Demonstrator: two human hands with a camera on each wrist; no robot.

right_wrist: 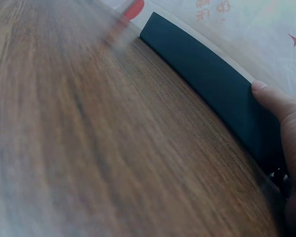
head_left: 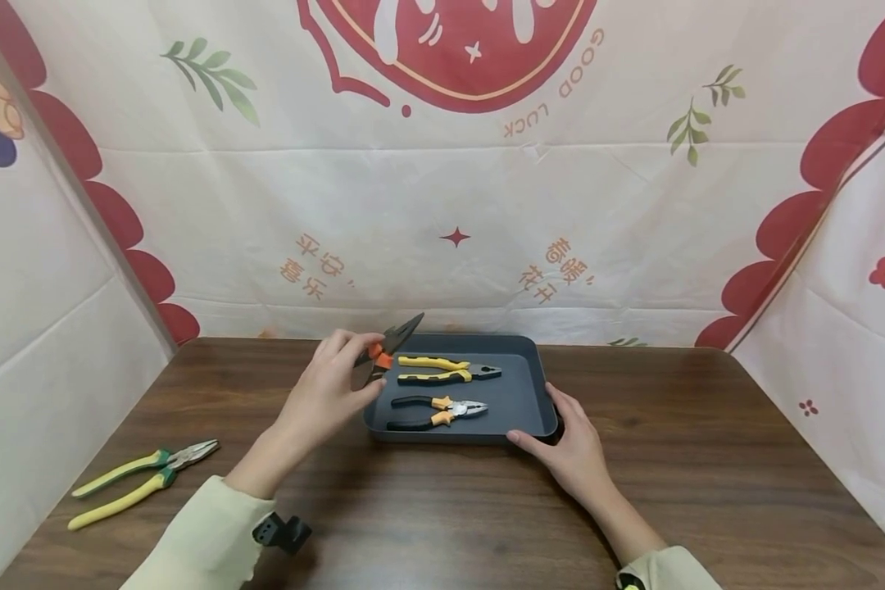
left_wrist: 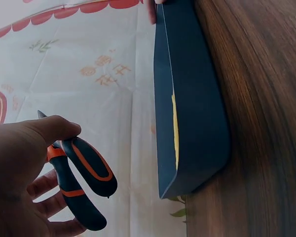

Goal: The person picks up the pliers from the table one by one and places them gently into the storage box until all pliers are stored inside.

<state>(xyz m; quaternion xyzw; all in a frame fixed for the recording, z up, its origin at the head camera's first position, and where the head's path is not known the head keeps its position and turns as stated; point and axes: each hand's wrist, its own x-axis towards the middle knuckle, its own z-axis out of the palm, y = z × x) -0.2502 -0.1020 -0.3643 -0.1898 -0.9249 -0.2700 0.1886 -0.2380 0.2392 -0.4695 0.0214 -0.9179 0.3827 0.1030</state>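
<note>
My left hand (head_left: 332, 381) pinches long-nose pliers (head_left: 404, 331) over the left end of a dark blue-grey tray (head_left: 519, 401), their pointed nose up and away. In the left wrist view the black and orange handles of these pliers (left_wrist: 94, 168) hang below the thumb, slightly spread. My right hand (head_left: 578, 447) grips the tray's front right corner, thumb on the front wall and fingers along the right side. Inside the tray lie yellow-and-black pliers (head_left: 450, 377) at the back and combination pliers with black and orange-yellow handles (head_left: 459, 409) in front, both noses pointing right.
Pliers with yellow and green handles (head_left: 168, 469) lie on the wooden table (head_left: 442, 508) at the left. Behind the tray hangs a white printed cloth (head_left: 383, 205), which also closes in both sides.
</note>
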